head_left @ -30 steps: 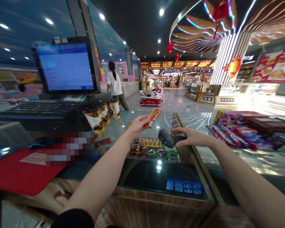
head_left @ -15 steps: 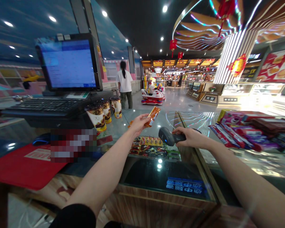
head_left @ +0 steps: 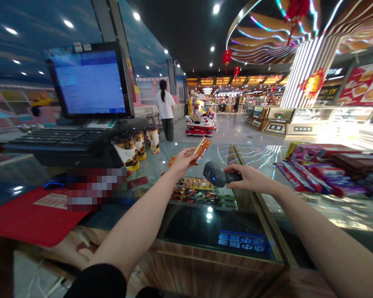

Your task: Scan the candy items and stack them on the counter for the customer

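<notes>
My left hand (head_left: 185,161) is closed on an orange wrapped snack bar (head_left: 202,148), held up over the glass counter (head_left: 202,223). Another bit of orange wrapper (head_left: 172,159) shows left of the fingers; whether it belongs to the same snack is unclear. Wrapped round the handle of a dark grey barcode scanner (head_left: 214,174) is my right hand (head_left: 250,179). The scanner's head points left, a blue light glowing on its side, just below and right of the snack bar without touching it.
At left stand a monitor (head_left: 90,85), a keyboard (head_left: 56,140) and several lidded cups (head_left: 126,154). A red mat (head_left: 27,223) carries a mouse (head_left: 57,181). Packaged snacks (head_left: 317,178) are heaped at right. Beyond the counter, a person (head_left: 165,105) stands facing away.
The scanner has shifted slightly left and up, and its head has turned a little. The snack bar has tilted slightly in my left hand.
</notes>
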The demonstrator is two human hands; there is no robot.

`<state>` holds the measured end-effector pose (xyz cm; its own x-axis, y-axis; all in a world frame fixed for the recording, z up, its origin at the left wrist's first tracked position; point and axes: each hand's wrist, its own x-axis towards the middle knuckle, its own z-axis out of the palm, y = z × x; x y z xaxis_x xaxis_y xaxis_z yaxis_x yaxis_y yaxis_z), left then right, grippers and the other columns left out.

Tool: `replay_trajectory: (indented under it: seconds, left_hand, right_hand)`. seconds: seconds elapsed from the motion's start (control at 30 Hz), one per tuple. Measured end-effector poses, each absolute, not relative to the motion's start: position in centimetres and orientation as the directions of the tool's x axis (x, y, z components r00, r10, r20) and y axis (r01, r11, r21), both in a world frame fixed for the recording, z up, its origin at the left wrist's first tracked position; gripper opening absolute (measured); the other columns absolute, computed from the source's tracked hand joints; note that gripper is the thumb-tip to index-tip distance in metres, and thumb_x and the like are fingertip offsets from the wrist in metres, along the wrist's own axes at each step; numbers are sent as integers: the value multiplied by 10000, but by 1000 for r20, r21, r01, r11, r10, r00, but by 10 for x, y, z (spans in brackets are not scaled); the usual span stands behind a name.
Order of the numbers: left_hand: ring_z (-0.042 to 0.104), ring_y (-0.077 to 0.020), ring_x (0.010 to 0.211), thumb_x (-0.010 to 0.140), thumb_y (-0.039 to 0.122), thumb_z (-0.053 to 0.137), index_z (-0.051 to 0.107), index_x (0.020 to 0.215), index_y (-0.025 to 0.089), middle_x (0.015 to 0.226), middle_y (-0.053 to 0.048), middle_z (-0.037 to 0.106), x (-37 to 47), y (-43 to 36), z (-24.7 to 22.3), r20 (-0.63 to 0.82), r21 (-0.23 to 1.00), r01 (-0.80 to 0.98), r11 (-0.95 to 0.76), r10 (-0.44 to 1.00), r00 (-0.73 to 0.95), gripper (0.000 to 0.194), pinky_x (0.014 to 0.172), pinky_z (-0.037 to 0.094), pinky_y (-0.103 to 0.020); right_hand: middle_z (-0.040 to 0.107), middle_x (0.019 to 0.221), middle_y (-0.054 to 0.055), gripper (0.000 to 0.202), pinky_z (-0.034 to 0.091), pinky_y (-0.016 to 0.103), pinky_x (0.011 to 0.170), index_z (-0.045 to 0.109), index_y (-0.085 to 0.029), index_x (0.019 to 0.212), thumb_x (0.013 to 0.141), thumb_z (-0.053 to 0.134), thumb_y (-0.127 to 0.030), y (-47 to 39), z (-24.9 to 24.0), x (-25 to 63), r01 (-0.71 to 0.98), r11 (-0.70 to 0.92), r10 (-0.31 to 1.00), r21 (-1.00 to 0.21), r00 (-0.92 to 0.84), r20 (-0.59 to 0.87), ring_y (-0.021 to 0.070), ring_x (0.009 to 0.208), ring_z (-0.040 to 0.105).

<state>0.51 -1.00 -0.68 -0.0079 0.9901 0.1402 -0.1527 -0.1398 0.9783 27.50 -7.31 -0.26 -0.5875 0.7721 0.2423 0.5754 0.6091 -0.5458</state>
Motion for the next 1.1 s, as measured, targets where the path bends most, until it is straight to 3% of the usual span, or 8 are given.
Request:
replay_trajectory:
  seconds: [0.4,0.63,1.1]
  left_hand:
    - [671,-142,800,729,107,757,662,1126,163,1039,-98,725,9,-18,1,108,980,-165,-114,993,-48,412,681,543,-253]
    - [648,-116,661,700,190,814,670,1082,179,892,-58,727,5,-14,-4,136,980,-146,-137,991,-17,409,623,528,-241]
    - [643,-111,632,741,163,767,648,1125,179,831,-40,721,5,-15,0,113,981,-155,-116,993,-26,402,595,522,-223]
  right_hand:
    - [701,1025,55,429,482,369,842,622,-208,1136,768,717,-408,-78,4,273,555,613,766,-563,-594,247,239,948,648]
    - [710,1038,61,454,493,385,847,625,-216,1163,766,724,-412,-75,1,275,561,612,765,-558,-600,236,246,945,659]
    - [700,1060,59,522,470,341,814,620,-227,1181,709,762,-399,-71,-9,277,661,600,787,-450,-589,184,243,948,662]
